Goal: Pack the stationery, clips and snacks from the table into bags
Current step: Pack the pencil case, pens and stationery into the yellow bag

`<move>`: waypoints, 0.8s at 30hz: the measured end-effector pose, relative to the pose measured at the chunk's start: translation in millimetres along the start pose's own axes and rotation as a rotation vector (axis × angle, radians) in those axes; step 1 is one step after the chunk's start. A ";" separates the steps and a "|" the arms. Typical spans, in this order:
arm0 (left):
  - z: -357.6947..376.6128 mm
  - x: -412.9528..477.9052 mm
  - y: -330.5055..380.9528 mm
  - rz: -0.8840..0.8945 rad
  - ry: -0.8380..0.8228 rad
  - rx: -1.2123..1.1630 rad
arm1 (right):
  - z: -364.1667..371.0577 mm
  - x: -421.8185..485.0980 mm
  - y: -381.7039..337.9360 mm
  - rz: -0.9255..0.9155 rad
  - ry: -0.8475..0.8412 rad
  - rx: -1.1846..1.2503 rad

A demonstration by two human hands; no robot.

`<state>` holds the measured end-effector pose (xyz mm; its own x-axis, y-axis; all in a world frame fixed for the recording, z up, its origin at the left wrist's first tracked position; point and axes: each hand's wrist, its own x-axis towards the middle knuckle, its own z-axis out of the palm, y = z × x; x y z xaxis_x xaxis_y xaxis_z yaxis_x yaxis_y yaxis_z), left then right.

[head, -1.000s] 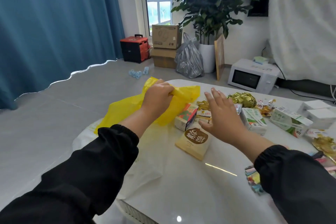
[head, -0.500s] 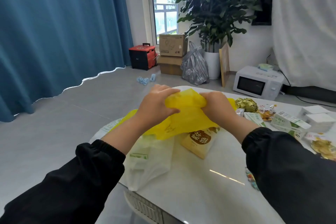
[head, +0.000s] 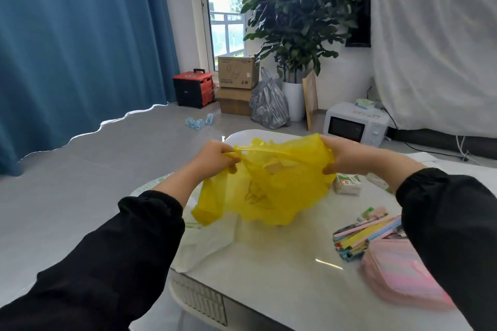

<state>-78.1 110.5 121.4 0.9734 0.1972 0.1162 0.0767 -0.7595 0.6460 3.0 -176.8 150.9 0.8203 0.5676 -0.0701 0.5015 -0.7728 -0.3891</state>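
Hands: two, both in black sleeves, raised over the white table [head: 269, 277].
Left hand [head: 215, 158]: fingers curled, pinching a stretched handle strip of the yellow plastic bag [head: 271, 193] against the thumb.
Right hand [head: 347, 154]: fingers wrapped over the bag's upper edge, with the thumb underneath.
Yellow plastic bag: one, hanging between the two hands above the far part of the table. Whether its lower folds touch the tabletop cannot be told.
White plastic bag [head: 204, 244]: one, lying flat at the table's left edge under the left forearm.
Green-and-white carton [head: 347, 184]: one in plain view, just right of the yellow bag. A second similar piece [head: 379, 183] is partly hidden by the right sleeve.
Coloured pens [head: 360, 234]: one loose bundle near the right sleeve, too blurred to count singly.
Pink pouch [head: 398, 277]: one, touching the pens on their near side.
On the floor: two stacked cardboard boxes [head: 236, 72], one grey bag [head: 269, 102] and one microwave [head: 355, 126].
Change in the hands: half a second ago they were close together, bunching the bag. Now they are well apart.
Change in the bag: it was crumpled and is now stretched out and hanging spread.
Change in the view: it has swung, so the pens and pouch now show at the right.
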 end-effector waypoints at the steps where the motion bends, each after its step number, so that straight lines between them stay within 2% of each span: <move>1: -6.0 -0.1 9.9 0.017 0.025 -0.005 | -8.2 -3.7 3.5 0.028 -0.086 -0.003; 2: -12.7 -0.9 19.8 0.028 0.040 0.000 | -17.3 -8.2 4.2 0.019 -0.099 0.080; 3: -18.9 -1.1 28.8 0.041 0.046 0.008 | -26.7 -14.0 0.5 0.002 -0.039 0.248; 5: -27.3 -1.7 43.5 0.086 0.056 0.033 | -39.0 -23.9 -17.2 -0.033 0.142 0.589; 6: -28.6 -2.8 50.4 0.109 0.070 0.040 | -39.8 -26.3 -28.9 -0.054 0.219 0.646; 8: -26.4 -5.8 63.1 0.157 0.113 0.048 | -26.0 -26.7 -56.2 -0.057 0.209 0.547; 11: -17.3 -10.4 72.1 0.202 0.136 0.053 | 18.7 -15.9 -75.7 0.041 0.133 0.164; 14: -16.1 -12.7 57.7 0.184 0.173 0.036 | 48.4 -5.3 -54.9 0.142 0.287 -0.177; 16: -18.5 -15.5 39.6 0.163 0.158 0.015 | 51.6 -4.4 -39.7 0.192 0.351 -0.202; 19: -20.9 -25.2 16.2 0.109 0.033 -0.008 | 49.7 -3.3 -34.0 0.169 0.414 -0.219; 24: -29.1 -38.6 0.8 0.059 -0.106 -0.129 | 46.7 0.3 -39.6 0.161 0.402 -0.217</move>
<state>-121.9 120.3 139.4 0.9932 0.0834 0.0811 -0.0026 -0.6806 0.7327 -29.5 -132.7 123.3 0.9119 0.3147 0.2635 0.3705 -0.9074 -0.1984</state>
